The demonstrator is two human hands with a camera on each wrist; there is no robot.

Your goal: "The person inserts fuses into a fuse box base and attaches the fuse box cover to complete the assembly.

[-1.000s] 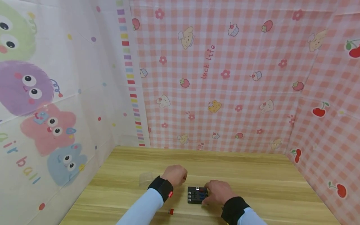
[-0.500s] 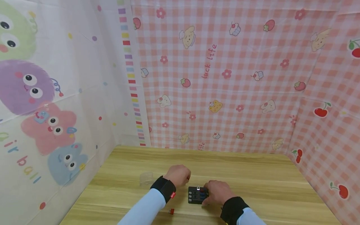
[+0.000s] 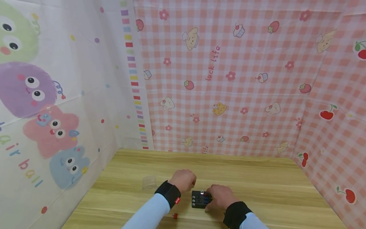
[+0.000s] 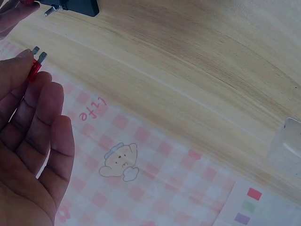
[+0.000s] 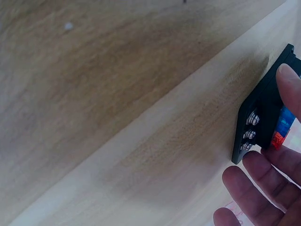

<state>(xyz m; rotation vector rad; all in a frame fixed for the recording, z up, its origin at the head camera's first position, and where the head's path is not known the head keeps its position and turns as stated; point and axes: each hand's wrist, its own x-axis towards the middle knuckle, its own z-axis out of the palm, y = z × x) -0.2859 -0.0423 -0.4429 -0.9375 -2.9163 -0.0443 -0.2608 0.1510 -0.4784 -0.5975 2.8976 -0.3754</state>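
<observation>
A black fuse block (image 3: pixel 197 200) lies on the wooden table with screw terminals down its left side. Red and blue blade fuses (image 5: pixel 283 122) sit in it, partly covered by the hand in the head view. My right hand (image 3: pixel 222 196) grips the block from the right, thumb at the near edge and fingers at the far edge. Between thumb and index finger, my left hand (image 3: pixel 183 180) pinches a red blade fuse (image 4: pixel 35 69), its metal prongs pointing away from the palm. That hand is just beyond the block's far left corner, its other fingers loosely bent in the left wrist view.
Another red blade fuse (image 3: pixel 175 216) lies on the table by the left forearm. A clear plastic cover (image 3: pixel 149 183) rests left of the left hand. Printed cloth walls (image 3: pixel 228 95) border the table (image 3: pixel 257 171) at the back and sides.
My left hand has shifted a little to the right, closer to the fuse block, with the red blade fuse. The right hand keeps its grip on the block.
</observation>
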